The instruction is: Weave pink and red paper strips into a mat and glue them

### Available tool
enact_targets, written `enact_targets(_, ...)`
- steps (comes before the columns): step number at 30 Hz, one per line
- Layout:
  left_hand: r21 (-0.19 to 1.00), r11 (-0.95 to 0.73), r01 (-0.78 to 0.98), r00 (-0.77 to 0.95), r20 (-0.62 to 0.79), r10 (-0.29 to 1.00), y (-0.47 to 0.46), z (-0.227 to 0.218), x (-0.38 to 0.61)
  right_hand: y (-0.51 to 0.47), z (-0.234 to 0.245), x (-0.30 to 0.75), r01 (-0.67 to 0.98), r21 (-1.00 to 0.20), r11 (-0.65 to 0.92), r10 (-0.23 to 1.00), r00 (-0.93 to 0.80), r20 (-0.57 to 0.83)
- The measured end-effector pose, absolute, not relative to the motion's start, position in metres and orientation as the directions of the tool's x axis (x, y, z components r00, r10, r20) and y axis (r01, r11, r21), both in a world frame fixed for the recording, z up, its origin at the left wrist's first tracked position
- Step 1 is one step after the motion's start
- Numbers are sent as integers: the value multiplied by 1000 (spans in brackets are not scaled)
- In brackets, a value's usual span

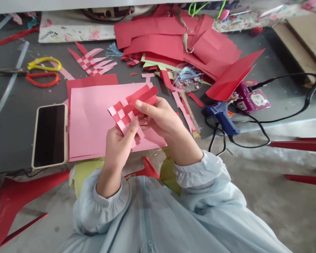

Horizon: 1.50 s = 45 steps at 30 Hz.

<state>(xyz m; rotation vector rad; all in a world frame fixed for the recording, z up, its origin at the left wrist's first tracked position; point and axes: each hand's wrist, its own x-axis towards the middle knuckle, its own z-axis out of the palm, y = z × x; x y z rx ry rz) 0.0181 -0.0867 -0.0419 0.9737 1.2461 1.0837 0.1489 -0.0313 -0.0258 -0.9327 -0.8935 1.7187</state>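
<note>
Checkered paper weave (127, 108), loose-stripped, grasped between fingers of left hand (119, 146) and right hand (163, 116) above smooth pink sheets (91, 117). Open sheet surface runs towards nine o'clock, nearing the phone (50, 135); straight sheet edge at six.

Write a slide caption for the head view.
Left hand and right hand hold a red-and-pink woven paper piece above pink sheets, with scissors and a phone to the left.
</note>
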Motion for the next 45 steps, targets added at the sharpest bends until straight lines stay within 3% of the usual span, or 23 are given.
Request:
enact_targets(6, 957, 244, -156, 11, -245, 969, -87, -43, 19, -32, -27, 144, -418, -871, -258, 964, -175, -201)
enact_targets(13, 957, 274, -93, 76, -267, 961, -87, -44, 16, -31, -27, 145, -379, -914, -147, 989, -48, -140)
enact_targets(15, 969, 240, -50, 50, -237, 970, -87, -44, 14, -30, -27, 146, -347, -930, -121, 992, -56, -109)
enact_targets(21, 998, 38, 46, -261, -24, 965, -83, -40, 11, -28, -26, 153, -218, -976, 17, 997, -71, 33)
enact_targets(25, 998, -53, 35, -340, 62, 938, -81, -37, 10, -29, -28, 158, -185, -979, 85, 990, -91, 104)
enact_targets(36, 989, -83, 121, -333, 119, 935, -85, -36, 10, -28, -25, 162, -117, -993, 18, 970, -238, 45)
enact_targets(45, 987, -92, 133, -295, 127, 947, -87, -35, 10, -29, -21, 163, -136, -988, 75, 956, -273, 110)
